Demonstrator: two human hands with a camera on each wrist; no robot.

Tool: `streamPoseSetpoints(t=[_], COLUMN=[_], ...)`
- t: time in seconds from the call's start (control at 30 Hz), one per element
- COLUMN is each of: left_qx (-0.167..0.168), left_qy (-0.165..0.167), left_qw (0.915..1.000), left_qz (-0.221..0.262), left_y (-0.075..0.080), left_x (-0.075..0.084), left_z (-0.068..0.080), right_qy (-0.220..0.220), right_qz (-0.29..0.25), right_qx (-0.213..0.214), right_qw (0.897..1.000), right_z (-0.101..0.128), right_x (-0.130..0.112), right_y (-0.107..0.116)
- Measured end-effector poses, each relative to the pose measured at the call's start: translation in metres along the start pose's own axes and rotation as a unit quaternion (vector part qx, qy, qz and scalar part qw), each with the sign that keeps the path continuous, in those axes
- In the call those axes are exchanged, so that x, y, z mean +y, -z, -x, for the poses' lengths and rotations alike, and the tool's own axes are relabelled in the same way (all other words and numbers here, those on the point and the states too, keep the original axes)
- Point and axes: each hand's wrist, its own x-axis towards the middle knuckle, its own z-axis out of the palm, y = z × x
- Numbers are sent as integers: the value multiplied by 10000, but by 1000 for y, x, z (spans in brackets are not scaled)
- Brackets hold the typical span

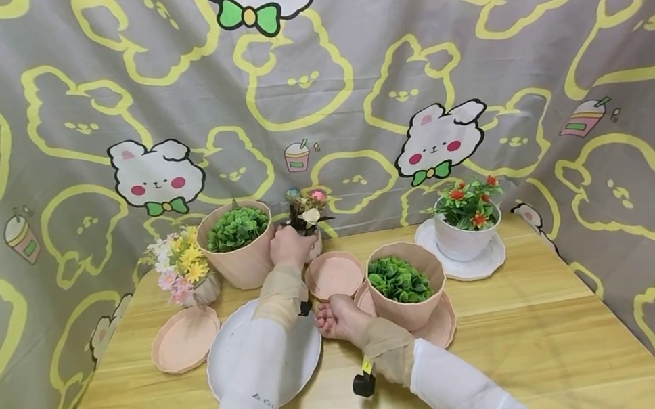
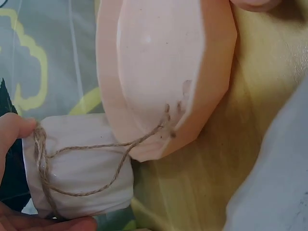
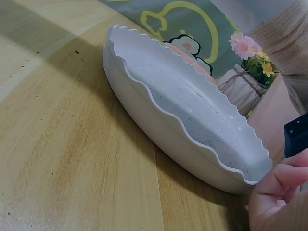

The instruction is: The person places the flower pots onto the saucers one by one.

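Note:
My left hand (image 1: pixel 292 244) grips a small white pot (image 2: pixel 91 166) near its rim; brown twine (image 2: pixel 82 194) is tied round it. Small pink and cream flowers (image 1: pixel 310 217) rise from this pot in the head view. Just to its right is a small pink saucer (image 1: pixel 335 275), and in the left wrist view the twine's loose end hangs over the saucer's edge. With curled fingers my right hand (image 1: pixel 341 317) holds the saucer's near edge; the exact contact is partly hidden.
A large pink pot (image 1: pixel 246 266), a daisy pot (image 1: pixel 202 291) and another pink saucer (image 1: pixel 185 341) stand left. A white plate (image 3: pixel 187 115) lies under my left forearm. At right are a second pink pot (image 1: pixel 420 312) and a red-flowered white pot (image 1: pixel 467 242).

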Motion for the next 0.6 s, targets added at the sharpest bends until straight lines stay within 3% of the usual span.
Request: streamPoseSetpoints(t=[0.2,0.6], left_qx=[135,-242], left_qy=[-288,-760], left_qw=[9995,9968], left_qz=[2,74], left_y=[7,18], left_x=[4,20], left_z=[1,28], right_qy=[82,80], right_qz=[33,-108], right_qx=[96,101], right_qw=[9999,9999], right_z=[0,0], right_x=[0,1], right_y=[0,0])
